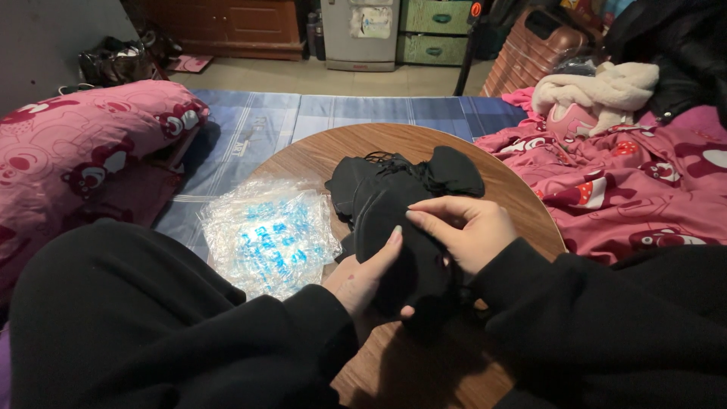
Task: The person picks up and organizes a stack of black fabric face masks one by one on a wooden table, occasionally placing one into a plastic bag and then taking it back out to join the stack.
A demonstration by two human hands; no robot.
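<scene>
Left hand (362, 276) and right hand (467, 231) grasping black mask (401, 227) (long axis running away), round table (485, 182).

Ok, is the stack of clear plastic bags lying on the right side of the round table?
No, the clear plastic bags lie on the left part of the round wooden table, beside the left hand holding the black fabric piece.

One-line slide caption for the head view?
Both hands, left and right, hold a black face mask over a round wooden table.
</scene>
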